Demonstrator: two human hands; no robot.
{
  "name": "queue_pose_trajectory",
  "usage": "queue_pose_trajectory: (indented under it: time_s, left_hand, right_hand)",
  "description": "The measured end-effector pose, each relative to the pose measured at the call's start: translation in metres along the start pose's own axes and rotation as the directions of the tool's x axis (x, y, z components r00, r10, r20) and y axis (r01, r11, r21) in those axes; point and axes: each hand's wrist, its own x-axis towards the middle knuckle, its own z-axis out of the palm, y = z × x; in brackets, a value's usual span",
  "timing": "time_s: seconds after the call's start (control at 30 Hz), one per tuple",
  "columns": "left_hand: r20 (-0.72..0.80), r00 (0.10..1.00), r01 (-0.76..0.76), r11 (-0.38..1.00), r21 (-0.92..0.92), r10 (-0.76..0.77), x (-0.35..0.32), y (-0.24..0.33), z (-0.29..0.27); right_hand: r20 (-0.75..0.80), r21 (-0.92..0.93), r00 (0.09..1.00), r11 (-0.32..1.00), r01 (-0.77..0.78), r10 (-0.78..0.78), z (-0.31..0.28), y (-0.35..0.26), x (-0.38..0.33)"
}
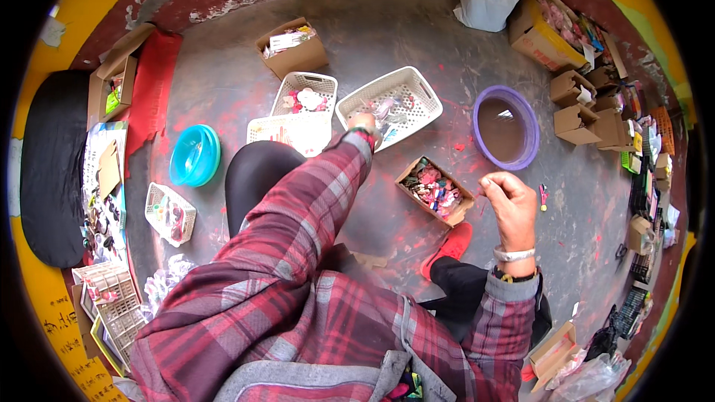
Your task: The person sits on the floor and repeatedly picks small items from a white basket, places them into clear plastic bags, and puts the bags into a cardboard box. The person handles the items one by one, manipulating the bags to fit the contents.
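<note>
My left hand [363, 120] reaches over the near left corner of a white perforated plastic basket [418, 126]. Its fingers are small and blurred, so their grip cannot be made out. Inside that basket lie small clear plastic packets [392, 110]. My right hand [511, 208] is raised on the right, thumb and forefinger pinched on a thin reddish strand [482, 199]. Below and left of it, on the floor, stands an open cardboard box [463, 211] full of small colourful pieces [434, 187].
Left of the basket are two more white baskets [337, 88] and a cardboard box [296, 58]. A purple basin [527, 150] of murky water stands at right, turquoise basins [216, 155] at left. Boxes [577, 130] line the right wall. My red shoe [449, 249] is near the small box.
</note>
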Motion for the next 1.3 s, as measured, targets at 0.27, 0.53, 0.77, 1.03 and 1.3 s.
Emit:
queue_pose_trajectory:
  time_s: [0.27,0.53,0.77,1.03,1.3]
  left_hand:
    - [-0.277,0.921,-0.366,0.856,-0.365,0.275,0.022,0.028,-0.204]
    - [0.019,0.896,-0.443,0.895,-0.051,0.444,0.023,-0.018,-0.092]
    - [0.145,0.955,-0.234,0.958,-0.167,0.258,0.061,-0.032,-0.001]
    - [0.100,0.960,-0.224,0.932,-0.286,0.261,0.086,-0.060,0.039]
    - [0.261,0.944,-0.152,0.969,-0.195,0.201,0.023,-0.060,0.004]
  right_hand:
    - [0.065,0.049,0.998,0.999,0.024,-0.027,0.009,-0.001,-0.003]
    - [0.123,-0.083,0.989,0.994,-0.071,0.080,0.012,0.009,0.005]
    - [0.111,-0.086,0.982,0.986,-0.145,0.154,0.016,0.016,0.014]
    - [0.180,-0.100,0.975,0.989,-0.112,0.129,0.027,0.020,0.026]
    - [0.171,-0.107,0.979,0.990,-0.094,0.111,0.029,0.016,0.016]
